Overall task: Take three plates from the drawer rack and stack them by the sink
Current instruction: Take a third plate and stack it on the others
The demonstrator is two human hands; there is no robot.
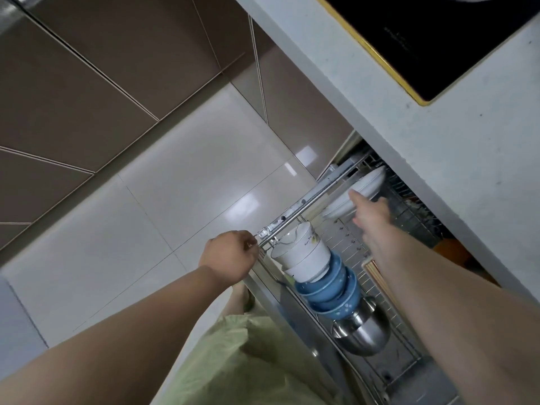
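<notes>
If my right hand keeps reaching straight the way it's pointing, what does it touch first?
Most likely the white plates standing in the drawer rack; the right hand has open fingers already at or near their rims, though depth is hard to judge.

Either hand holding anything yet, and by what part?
Left hand grips the drawer rack at its front rail corner. Right hand touches the white plates; no grip visible.

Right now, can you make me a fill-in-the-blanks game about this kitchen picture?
1. The right hand reaches for the white ____ standing in the drawer rack.
2. The left hand grips the rack's metal ____.
3. The white bowls lie against a stack of ____ bowls.
4. Next to those sits a shiny ____ bowl.

Missing words: plates; rail; blue; metal
</notes>
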